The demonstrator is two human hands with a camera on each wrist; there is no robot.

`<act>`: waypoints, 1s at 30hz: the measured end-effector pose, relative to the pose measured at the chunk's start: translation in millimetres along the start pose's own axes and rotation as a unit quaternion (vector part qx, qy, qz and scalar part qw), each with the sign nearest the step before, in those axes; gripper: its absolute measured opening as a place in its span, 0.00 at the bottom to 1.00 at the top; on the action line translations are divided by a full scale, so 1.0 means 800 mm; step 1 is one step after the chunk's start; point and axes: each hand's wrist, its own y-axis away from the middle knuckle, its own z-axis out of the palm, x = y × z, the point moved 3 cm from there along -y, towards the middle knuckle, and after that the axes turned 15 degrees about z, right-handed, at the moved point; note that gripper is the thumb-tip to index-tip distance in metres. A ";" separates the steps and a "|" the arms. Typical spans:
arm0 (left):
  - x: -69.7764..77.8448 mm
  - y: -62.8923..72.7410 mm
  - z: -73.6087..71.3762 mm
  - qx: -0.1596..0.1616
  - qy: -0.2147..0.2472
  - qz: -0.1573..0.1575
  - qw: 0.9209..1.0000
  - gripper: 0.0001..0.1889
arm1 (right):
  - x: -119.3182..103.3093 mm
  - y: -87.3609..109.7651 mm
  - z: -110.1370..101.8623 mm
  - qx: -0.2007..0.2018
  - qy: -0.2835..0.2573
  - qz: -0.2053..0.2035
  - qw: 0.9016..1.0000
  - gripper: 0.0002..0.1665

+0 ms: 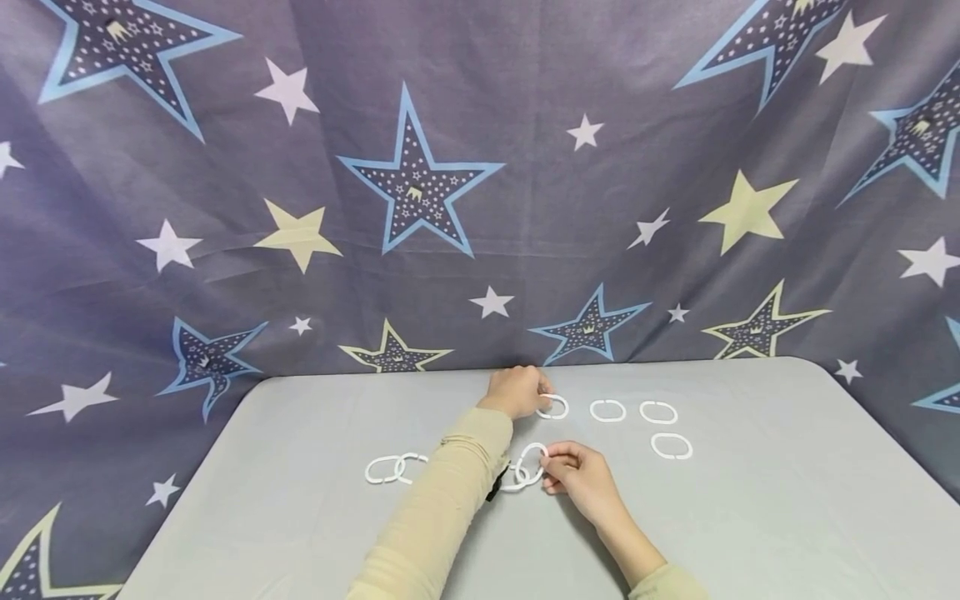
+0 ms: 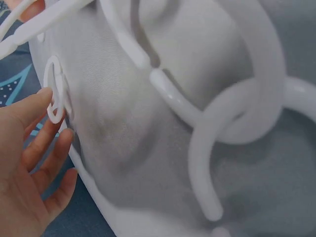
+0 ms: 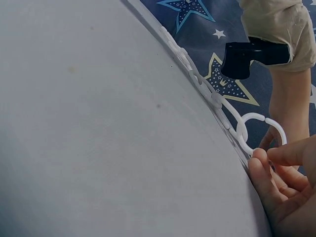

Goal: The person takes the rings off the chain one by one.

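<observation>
At the far side of the table, my left hand (image 1: 516, 393) pinches a loose white plastic chain link (image 1: 567, 408) between thumb and finger; the left wrist view shows this link (image 2: 58, 94) tipped up at the fingertips. Nearer to me, my right hand (image 1: 588, 485) pinches the end link (image 3: 253, 116) of a white chain between thumb and fingers, holding it raised. This oval link has a small gap in its side and passes through its neighbour. The chain (image 1: 367, 472) runs off to the left across the table, its middle hidden behind my left forearm.
Three more loose white links lie to the right: one (image 1: 609, 420) beside the left hand's link, another (image 1: 660, 422) farther right, and one (image 1: 672, 457) just in front of that. Behind the grey table (image 1: 780, 517) hangs a star-patterned curtain (image 1: 525, 208). A black band (image 3: 256, 52) circles the left wrist.
</observation>
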 end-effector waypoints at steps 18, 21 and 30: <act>-0.014 0.038 -0.019 0.026 0.038 0.042 0.998 0.11 | -0.001 0.001 0.001 0.006 0.000 0.003 1.000 0.09; -0.017 0.050 -0.026 0.036 0.035 0.051 0.997 0.10 | 0.001 0.000 0.002 0.007 0.002 0.003 1.000 0.09; -0.019 0.081 -0.042 0.048 0.022 0.041 0.998 0.09 | 0.001 0.001 0.001 0.011 0.008 -0.001 1.000 0.09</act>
